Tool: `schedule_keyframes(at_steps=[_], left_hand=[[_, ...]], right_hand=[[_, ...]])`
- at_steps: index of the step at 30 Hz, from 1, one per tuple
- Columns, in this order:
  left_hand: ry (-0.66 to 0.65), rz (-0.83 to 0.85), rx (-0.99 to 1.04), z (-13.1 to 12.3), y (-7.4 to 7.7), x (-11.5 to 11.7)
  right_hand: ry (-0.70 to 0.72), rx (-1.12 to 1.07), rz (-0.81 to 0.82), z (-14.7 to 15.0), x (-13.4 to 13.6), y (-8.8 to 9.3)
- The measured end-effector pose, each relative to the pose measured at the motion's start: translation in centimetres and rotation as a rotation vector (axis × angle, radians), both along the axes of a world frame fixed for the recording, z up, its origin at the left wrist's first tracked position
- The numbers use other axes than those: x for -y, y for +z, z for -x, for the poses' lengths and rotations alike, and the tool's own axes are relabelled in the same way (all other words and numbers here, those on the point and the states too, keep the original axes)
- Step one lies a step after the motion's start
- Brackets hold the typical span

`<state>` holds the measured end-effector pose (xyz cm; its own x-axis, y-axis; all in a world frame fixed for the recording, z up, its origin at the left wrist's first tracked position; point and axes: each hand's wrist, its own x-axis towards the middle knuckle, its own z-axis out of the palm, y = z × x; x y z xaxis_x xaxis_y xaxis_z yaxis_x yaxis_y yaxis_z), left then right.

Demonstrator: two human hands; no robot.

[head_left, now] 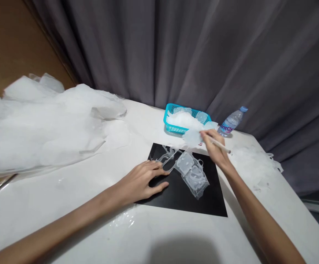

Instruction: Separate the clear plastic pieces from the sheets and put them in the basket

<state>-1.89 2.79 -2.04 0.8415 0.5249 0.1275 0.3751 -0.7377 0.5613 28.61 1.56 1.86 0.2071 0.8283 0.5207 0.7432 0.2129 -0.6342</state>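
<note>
My left hand [145,178] rests palm down on the left part of a black mat [159,200], its fingers stretched out. Its fingertips touch a looped strip of clear plastic [170,168]. To the right on the mat lies a clear plastic bag [193,178] with translucent flat pieces inside. My right hand [214,145] is closed around a slim, pale pen-like stick [219,144] beyond the mat's far right corner. At its fingertips is a translucent whitish sheet [191,137]; whether the fingers pinch it too I cannot tell.
A turquoise basket [173,128] with translucent and white pieces stands behind the mat. Beside it is a water bottle [232,123]. White plastic bags [52,124] are heaped at the left. More translucent pieces [254,165] lie at the right. A grey curtain [181,51] hangs behind the white table [93,227].
</note>
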Motion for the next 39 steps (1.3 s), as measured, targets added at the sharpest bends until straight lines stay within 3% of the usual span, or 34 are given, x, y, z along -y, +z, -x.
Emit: schedule_keyframes(at_steps=[2, 5, 8, 10, 13, 15, 18, 21, 28, 30, 32, 34, 35, 37, 39], left_hand=[[0.083, 0.216, 0.055, -0.1, -0.1, -0.1], [0.211, 0.581, 0.222, -0.5, -0.4, -0.4], [0.279, 0.739, 0.330, -0.9, -0.5, -0.4], [0.300, 0.842, 0.402, -1.1, -0.3, -0.2], [0.273, 1.101, 0.509, -1.1, 0.1, 0.1], [0.219, 1.168, 0.544, -1.0, 0.3, 0.0], [0.203, 1.036, 0.539, -0.8, 0.1, -0.4], [0.191, 0.837, 0.442, -0.7, -0.1, -0.6], [0.276, 0.555, 0.317, -1.1, 0.0, -0.1], [0.210, 0.342, 0.291, -1.0, -0.2, 0.2], [0.080, 0.024, 0.294, -0.7, -0.4, 0.7], [-0.064, -0.234, 0.328, -0.4, -0.4, 1.5], [-0.105, -0.284, 0.355, -0.4, -0.3, 1.8], [-0.072, -0.148, 0.381, -0.3, 0.1, 2.3], [0.081, 0.218, 0.397, -0.6, 0.5, 2.2]], right_hand=[[0.120, -0.022, 0.080, 2.4, 2.1, -0.2], [0.440, -0.189, 0.305, 6.4, 5.3, -0.5], [0.661, -0.235, 0.494, 7.4, 6.7, 0.1], [0.638, -0.248, 0.474, 6.4, 6.3, 0.6], [0.437, -0.164, 0.255, 4.5, 4.7, 0.5], [0.336, -0.058, 0.149, 4.0, 3.4, -0.3], [0.377, 0.011, 0.159, 4.8, 1.9, -2.0], [0.514, -0.001, 0.314, 6.1, 1.1, -3.0], [0.569, -0.214, 0.440, 7.0, 1.5, -1.6], [0.583, -0.221, 0.471, 7.1, 1.6, -1.6], [0.535, -0.165, 0.471, 7.1, 1.3, -2.3], [0.364, -0.076, 0.408, 7.1, 0.8, -3.4], [0.267, -0.037, 0.372, 7.0, 0.6, -4.0], [0.146, 0.009, 0.335, 6.5, 0.1, -4.8], [0.163, 0.022, 0.340, 5.9, -0.2, -4.9]])
